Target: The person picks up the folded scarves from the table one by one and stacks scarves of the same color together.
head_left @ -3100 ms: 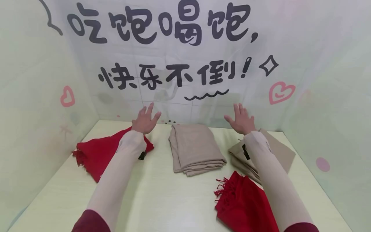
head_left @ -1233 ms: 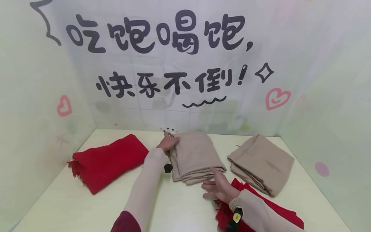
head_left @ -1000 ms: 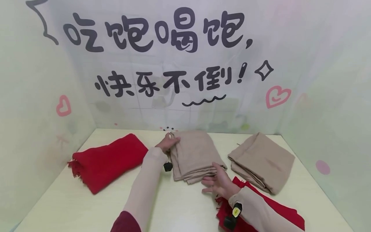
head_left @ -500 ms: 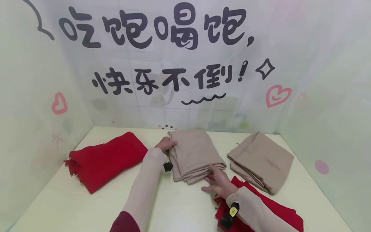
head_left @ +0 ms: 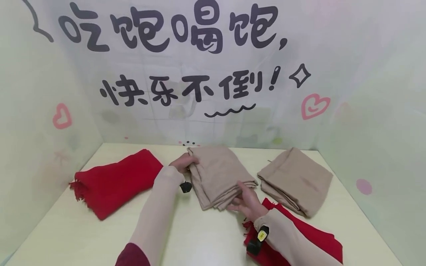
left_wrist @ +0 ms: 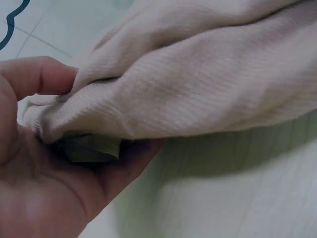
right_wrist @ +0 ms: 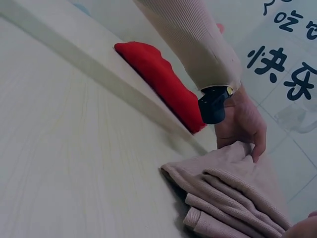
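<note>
A folded beige cloth (head_left: pixel 217 168) lies in the middle of the table between both hands. My left hand (head_left: pixel 182 162) grips its left edge; in the left wrist view the thumb of that hand (left_wrist: pixel 44 188) is on top and fingers reach underneath. The cloth (left_wrist: pixel 198 89) stands off the tabletop there, with shadow below it. At the front right corner, my right hand (head_left: pixel 247 201) pinches the folded layers, thumb above and fingers below. The right wrist view shows the stacked folds of the cloth (right_wrist: pixel 233 193), with the right hand (right_wrist: pixel 306 229) only at the corner.
A red fringed scarf (head_left: pixel 116 181) lies folded at the left. Another red scarf (head_left: pixel 313 232) lies at the front right, partly under the right forearm. A second folded beige cloth (head_left: pixel 297 181) sits at the back right. Printed walls (head_left: pixel 199 129) enclose the pale table (head_left: pixel 193 240).
Both hands came down from the back of the table to the middle beige cloth. The right fingers then closed on its front edge, and the cloth has turned and lifted slightly.
</note>
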`<state>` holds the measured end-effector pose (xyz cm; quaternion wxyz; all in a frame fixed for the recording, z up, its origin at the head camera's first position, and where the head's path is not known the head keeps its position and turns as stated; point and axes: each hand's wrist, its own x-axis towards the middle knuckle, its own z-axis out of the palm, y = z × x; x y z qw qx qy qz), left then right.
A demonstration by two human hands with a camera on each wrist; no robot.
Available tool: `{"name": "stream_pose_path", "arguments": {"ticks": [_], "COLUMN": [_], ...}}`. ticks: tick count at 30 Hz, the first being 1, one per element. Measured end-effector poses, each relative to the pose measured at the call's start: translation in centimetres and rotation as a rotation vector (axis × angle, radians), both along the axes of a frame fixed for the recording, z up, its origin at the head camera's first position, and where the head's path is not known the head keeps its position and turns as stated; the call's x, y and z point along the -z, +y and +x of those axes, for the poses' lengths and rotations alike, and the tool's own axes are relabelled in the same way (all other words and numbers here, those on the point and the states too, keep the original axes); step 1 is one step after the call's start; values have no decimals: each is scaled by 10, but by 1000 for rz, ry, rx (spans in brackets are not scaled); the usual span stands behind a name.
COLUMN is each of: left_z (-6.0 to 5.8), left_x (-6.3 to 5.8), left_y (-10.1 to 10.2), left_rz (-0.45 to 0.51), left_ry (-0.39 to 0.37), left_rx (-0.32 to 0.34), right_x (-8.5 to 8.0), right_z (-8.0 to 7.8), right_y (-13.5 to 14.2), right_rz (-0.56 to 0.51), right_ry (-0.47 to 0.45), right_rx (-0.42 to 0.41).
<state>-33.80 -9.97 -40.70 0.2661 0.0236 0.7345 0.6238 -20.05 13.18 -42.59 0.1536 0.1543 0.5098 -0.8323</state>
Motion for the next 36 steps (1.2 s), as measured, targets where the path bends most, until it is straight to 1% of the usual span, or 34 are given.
{"name": "stream_pose_path", "arguments": {"ticks": [2,4,6,8,9,10,15,18,19,21,25,28,31,34,36], "left_z": [0,-6,-12,-17,-20,-20,-24,-20,-18,-14,-6,0,6,15,22], "left_x": [2,10,17,23,25,25,27,21,19,14,7,3,2,2,2], "left_y": [-2,-3,-3,-4,-5,-5,-8,-6,-5,-3,-1,-2,-5,-7,-7], "left_rz": [30,56,43,-2,-39,-79,-200,-231,-224,-193,-113,-66,-23,-12,-8], "left_ry": [-13,-26,-33,-22,-12,-5,25,25,23,25,20,26,38,72,102], "left_rx": [-15,-21,-38,-45,-58,-77,-133,-140,-138,-146,-164,-173,-182,-203,-231], "right_x": [2,3,4,3,3,3,-2,-5,-6,-10,-18,-24,-29,-32,-34], "right_z": [-1,-3,-5,-6,-6,-7,-8,-9,-9,-11,-14,-17,-21,-25,-26], "right_y": [-3,-6,-9,-11,-13,-13,-14,-11,-9,-6,0,3,3,3,4], "right_rz": [13,40,49,55,57,58,105,123,134,174,202,192,211,238,256], "right_ry": [-5,-11,-12,-13,-15,-17,-35,-27,-24,-13,29,68,95,118,123], "right_rx": [6,12,24,48,64,77,119,145,157,167,156,151,164,166,153]}}
